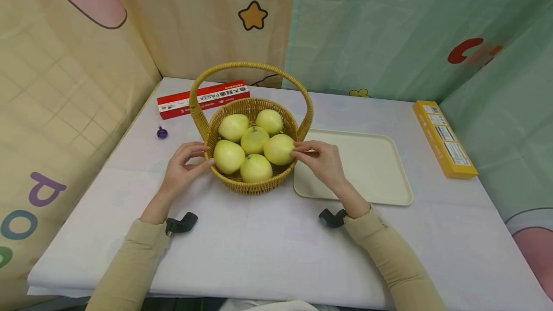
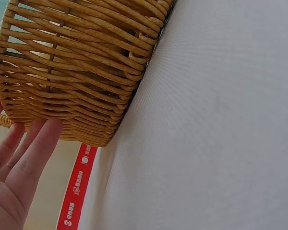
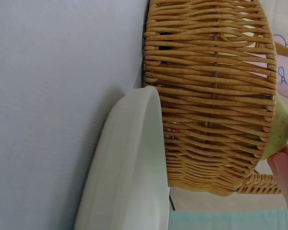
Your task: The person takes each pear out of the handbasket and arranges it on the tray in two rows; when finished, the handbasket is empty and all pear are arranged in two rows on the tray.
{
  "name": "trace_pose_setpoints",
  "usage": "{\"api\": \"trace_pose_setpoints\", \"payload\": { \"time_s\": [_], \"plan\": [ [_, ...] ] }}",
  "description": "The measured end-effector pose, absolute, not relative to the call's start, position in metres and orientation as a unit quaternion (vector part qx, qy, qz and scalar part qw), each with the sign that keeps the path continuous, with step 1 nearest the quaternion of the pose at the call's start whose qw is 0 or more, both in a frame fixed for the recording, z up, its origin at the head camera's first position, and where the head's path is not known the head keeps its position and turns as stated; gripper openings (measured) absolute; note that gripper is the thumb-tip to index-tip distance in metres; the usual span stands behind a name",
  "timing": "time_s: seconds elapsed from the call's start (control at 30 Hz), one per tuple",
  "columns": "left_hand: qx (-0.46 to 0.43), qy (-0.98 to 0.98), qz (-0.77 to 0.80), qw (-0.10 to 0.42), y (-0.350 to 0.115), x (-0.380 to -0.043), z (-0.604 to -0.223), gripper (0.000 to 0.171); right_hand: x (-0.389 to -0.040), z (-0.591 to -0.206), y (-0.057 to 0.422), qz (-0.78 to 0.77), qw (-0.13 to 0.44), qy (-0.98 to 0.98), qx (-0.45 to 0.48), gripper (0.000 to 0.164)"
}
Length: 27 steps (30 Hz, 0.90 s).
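A woven basket with a tall arched handle stands on the table, holding several round yellow-green fruits. My left hand grips the basket's left rim with thumb and index finger; in the left wrist view its other fingers lie low beside the outer wall. At the opposite side my right hand pinches the rightmost fruit with thumb and fingertips. That fruit sits inside the rim, against its neighbours. The right wrist view shows its speckled side bulging above the weave.
A cream tray lies close to the basket's right side. Behind the basket is a red and white pasta box, with a small purple object in front of it. A yellow box lies at the far right. Curtains enclose the table.
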<state>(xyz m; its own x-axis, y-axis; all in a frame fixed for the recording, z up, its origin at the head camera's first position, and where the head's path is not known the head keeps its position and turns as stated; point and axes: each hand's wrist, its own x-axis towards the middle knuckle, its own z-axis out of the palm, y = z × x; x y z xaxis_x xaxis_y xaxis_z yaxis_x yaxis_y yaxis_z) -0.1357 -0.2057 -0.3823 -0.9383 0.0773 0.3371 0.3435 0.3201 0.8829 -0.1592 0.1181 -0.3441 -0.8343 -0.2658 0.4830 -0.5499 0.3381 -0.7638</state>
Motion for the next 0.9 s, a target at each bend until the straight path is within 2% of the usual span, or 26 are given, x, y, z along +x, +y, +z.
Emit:
{"api": "trace_pose_setpoints", "payload": {
  "time_s": [0.17,0.4,0.6,0.9],
  "plan": [
    [-0.130,-0.805,-0.567,0.116,-0.205,-0.136,-0.381,0.032,-0.159,-0.341,0.122,0.519,0.145,-0.806,0.245,0.009],
    [-0.128,-0.808,-0.563,0.119,-0.205,-0.135,-0.381,0.032,-0.176,-0.357,0.135,0.546,0.123,-0.796,0.231,0.010],
    [-0.129,-0.806,-0.565,0.119,-0.205,-0.136,-0.382,0.032,-0.177,-0.352,0.143,0.545,0.112,-0.806,0.203,0.012],
    [-0.131,-0.804,-0.568,0.118,-0.205,-0.136,-0.383,0.032,-0.179,-0.334,0.168,0.574,0.030,-0.804,0.152,0.022]
  ]
}}
